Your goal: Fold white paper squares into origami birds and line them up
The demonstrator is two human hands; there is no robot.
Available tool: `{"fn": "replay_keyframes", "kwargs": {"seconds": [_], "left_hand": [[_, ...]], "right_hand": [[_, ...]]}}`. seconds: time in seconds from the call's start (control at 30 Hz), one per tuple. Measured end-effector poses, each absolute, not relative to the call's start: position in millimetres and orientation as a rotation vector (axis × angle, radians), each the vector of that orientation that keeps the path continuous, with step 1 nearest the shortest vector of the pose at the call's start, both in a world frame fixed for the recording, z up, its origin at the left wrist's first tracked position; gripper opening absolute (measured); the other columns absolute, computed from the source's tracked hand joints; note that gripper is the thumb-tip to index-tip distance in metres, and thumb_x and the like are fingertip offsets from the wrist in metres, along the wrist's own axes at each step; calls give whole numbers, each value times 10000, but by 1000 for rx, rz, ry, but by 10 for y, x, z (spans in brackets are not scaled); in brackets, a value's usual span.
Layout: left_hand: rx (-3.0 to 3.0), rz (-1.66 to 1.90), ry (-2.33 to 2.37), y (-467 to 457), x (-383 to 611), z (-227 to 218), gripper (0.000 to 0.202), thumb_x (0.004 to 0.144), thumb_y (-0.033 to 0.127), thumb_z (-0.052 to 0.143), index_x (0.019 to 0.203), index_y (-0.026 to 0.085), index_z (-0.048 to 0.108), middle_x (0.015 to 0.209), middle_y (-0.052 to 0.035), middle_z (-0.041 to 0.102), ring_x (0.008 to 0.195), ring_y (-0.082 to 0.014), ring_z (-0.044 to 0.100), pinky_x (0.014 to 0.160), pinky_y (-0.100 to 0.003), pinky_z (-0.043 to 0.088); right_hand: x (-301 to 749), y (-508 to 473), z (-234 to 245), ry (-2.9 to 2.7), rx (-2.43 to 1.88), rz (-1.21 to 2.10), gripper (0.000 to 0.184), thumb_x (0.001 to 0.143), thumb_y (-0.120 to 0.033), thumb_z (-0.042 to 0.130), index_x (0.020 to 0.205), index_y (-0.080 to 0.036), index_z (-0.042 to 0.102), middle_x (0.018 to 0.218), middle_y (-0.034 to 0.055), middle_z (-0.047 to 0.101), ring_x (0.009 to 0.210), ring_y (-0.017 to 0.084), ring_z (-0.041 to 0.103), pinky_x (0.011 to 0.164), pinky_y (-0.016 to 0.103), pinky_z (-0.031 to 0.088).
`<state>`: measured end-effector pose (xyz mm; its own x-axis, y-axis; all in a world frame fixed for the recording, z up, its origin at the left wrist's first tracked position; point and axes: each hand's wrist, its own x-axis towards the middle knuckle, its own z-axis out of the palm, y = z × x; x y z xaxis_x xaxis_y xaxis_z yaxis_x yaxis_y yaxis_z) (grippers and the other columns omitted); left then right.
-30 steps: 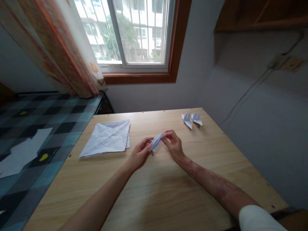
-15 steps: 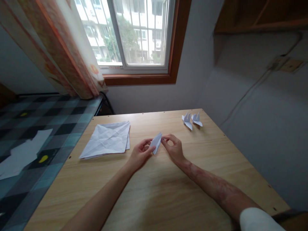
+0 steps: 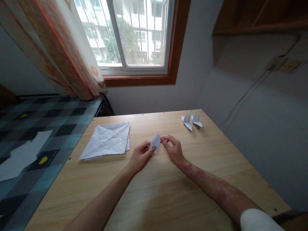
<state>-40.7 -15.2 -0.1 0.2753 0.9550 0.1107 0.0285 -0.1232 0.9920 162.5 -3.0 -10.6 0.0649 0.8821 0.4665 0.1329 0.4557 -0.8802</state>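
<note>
You're holding the small folded paper [image 3: 155, 142] over the middle of the desk [image 3: 149, 195], nearer the far edge than the near one, tip pointing up. Can't tell if its lower end is touching the desk.

Left hand [image 3: 142, 154] is carrying it: narrow pinch, thumb lying on the near face, fingers wrapping behind. Right hand [image 3: 173, 148] is also pinching narrow, at the paper's right edge; the bit between those fingertips is too small to make out.

My read on the step: you're shaping a small fold by fingertip, main body already folded. Next move is probably calling for a steady left pinch and light right-hand work.

Creased white sheets [image 3: 108, 139] are lying by the far-left corner; two folded paper pieces [image 3: 187, 122] are standing side by side near the far-right corner.
</note>
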Motion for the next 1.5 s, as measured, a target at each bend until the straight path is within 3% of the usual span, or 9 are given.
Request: {"fn": "replay_keyframes", "kwargs": {"seconds": [0.27,0.4,0.7,0.87,1.07,1.13,1.27,1.37,1.5], "left_hand": [[1487,1051,1006,-170,-395,56,370,938,525,818,1020,166,779,932,-40,761,817,-179,659,765,-282,528],[1432,1094,970,-161,-394,35,476,952,535,809,1252,171,746,936,-33,748,791,-164,651,746,-272,520],[1441,1028,901,-162,-416,38,462,988,564,766,1217,164,783,1087,-90,795,987,-235,704,882,-326,548],[1405,1060,876,-147,-419,14,456,989,552,771,1245,176,757,1010,-67,780,888,-206,694,803,-299,539],[1389,1123,956,-175,-416,-40,427,995,548,767,1230,195,721,1006,-48,773,799,-172,686,719,-270,522],[1430,1114,981,-197,-414,-24,413,1027,528,729,1286,206,713,1005,-52,779,828,-189,713,741,-287,544],[1664,1243,1037,-221,-395,46,326,990,456,782,1217,224,767,1230,-103,762,1138,-258,716,975,-374,572],[1742,1277,1136,-222,-385,65,260,933,418,844,1092,222,778,1108,-75,756,1029,-233,694,936,-362,565],[1687,1208,1115,-218,-394,44,225,1000,428,766,1020,204,760,1010,-63,754,980,-220,683,899,-339,554]], "right_hand": [[1623,31,-235,-1273,-953,860,227,993,-458,796,957,-238,751,886,23,744,807,198,663,720,303,543],[1611,22,-206,-1259,-911,908,226,1028,-457,748,972,-240,719,917,24,742,820,196,668,751,311,542],[1607,87,-287,-1208,-843,1061,402,977,-485,820,1287,-287,659,1114,31,734,944,195,707,885,324,583],[1616,102,-317,-1323,-872,1161,313,994,-560,775,1033,-250,757,893,13,723,774,189,657,705,299,539],[1598,80,-271,-1372,-917,1030,270,979,-522,800,987,-253,788,926,20,760,818,201,650,696,300,528],[1597,70,-255,-1362,-936,984,268,978,-516,802,975,-249,776,920,20,760,833,206,661,720,309,538],[1600,31,-206,-1388,-952,888,241,998,-482,787,958,-246,763,895,9,747,828,199,667,804,330,547],[1597,-1,-160,-1425,-939,843,245,1005,-473,781,928,-243,747,907,14,738,873,205,686,863,345,554],[1587,-12,-146,-1451,-868,909,259,1011,-485,769,943,-240,719,1084,58,767,1082,239,728,1007,383,564]]}}
